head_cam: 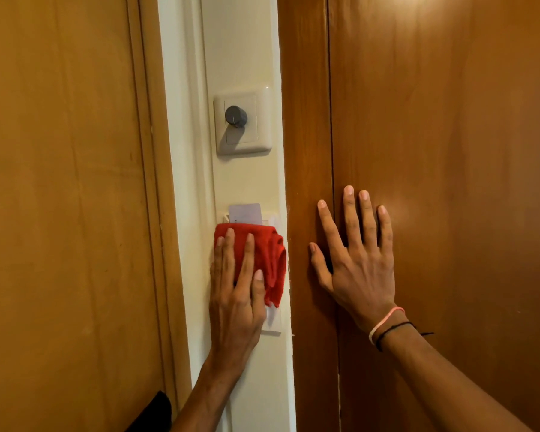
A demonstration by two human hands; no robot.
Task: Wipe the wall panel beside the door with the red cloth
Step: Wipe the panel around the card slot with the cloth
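Observation:
A narrow cream wall panel (pixel 247 182) runs upright between two wooden surfaces. My left hand (pixel 236 294) presses the folded red cloth (pixel 270 254) flat against the panel, over a white card-holder plate (pixel 272 328); a pale key card (pixel 245 212) sticks out just above the cloth. The cloth's loose end hangs down on the right of my fingers. My right hand (pixel 360 260) lies flat with fingers spread on the dark wooden door (pixel 449 151), holding nothing.
A white switch plate with a grey round knob (pixel 236 116) sits higher on the panel. A lighter wooden door (pixel 60 182) with its frame stands on the left. Something black (pixel 156 410) shows at the bottom left.

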